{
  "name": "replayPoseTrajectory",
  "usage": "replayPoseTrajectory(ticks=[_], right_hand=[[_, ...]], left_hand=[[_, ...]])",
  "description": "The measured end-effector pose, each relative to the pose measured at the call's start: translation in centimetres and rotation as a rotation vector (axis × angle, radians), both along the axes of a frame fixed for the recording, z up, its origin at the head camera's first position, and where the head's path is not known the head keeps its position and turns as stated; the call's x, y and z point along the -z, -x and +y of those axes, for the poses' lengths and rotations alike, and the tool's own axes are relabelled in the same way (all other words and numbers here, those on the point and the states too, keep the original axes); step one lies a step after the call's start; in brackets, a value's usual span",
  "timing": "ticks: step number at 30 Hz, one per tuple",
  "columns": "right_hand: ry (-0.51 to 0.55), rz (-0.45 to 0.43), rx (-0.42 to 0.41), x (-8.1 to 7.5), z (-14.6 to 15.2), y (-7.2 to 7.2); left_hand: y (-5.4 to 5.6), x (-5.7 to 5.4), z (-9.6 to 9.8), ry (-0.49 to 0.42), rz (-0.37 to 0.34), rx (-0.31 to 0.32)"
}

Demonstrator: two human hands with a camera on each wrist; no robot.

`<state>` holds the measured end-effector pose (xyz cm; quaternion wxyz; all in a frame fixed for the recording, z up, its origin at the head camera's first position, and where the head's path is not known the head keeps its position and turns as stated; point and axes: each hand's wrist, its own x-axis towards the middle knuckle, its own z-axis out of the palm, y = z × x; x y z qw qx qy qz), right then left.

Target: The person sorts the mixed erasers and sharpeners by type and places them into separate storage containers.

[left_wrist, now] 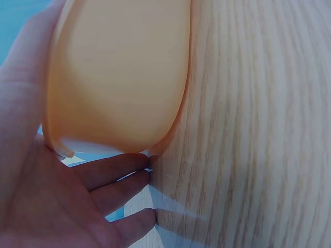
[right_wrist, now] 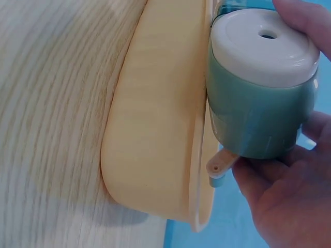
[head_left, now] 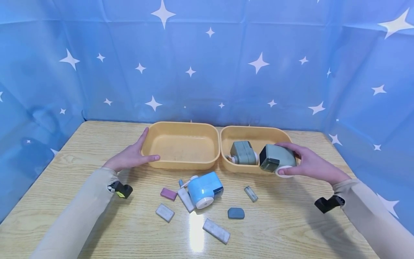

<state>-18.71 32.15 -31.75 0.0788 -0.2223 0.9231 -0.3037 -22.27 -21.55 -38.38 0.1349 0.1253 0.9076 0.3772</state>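
The head view looks forward and down from above the near edge of the tabletop [head_left: 275,226], far enough away to take in both back corners and the starred backdrop [head_left: 223,50]. The left wrist view, close and turned sideways, faces past the left hand [left_wrist: 57,196] at the left tray [left_wrist: 124,72]; the right, also close and sideways, faces the right hand [right_wrist: 292,191], green sharpener [right_wrist: 258,116] and right tray [right_wrist: 150,124]. The head view shares all these.

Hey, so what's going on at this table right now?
A person's right hand holds a green sharpener at the front right corner of the right tray; a second one sits inside. The left hand is at the left end of the left tray. A blue sharpener lies on the table among small blocks.
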Motion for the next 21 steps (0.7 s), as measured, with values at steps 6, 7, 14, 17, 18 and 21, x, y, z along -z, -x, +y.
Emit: replayPoseTrajectory(ticks=[6,7,14,17,18,21], right_hand=[[0.001,-0.008,-0.007,-0.1,0.1,0.4],[0.0,-0.009,-0.006,-0.2,0.1,0.4],[-0.005,-0.021,-0.008,-0.3,0.0,0.7],[-0.005,-0.02,-0.015,-0.3,0.0,0.9],[-0.003,-0.021,-0.017,-0.3,0.0,1.0],[-0.003,-0.016,-0.025,-0.4,0.1,1.4]], left_hand=[[0.1,0.0,0.0,0.005,0.002,-0.002],[0.1,0.1,0.0,0.006,0.002,-0.002],[0.1,0.1,0.0,0.016,0.013,0.006],[0.1,0.1,0.0,0.017,0.011,0.004],[0.1,0.1,0.0,0.017,0.011,0.004],[0.1,0.1,0.0,0.018,0.009,0.003]])
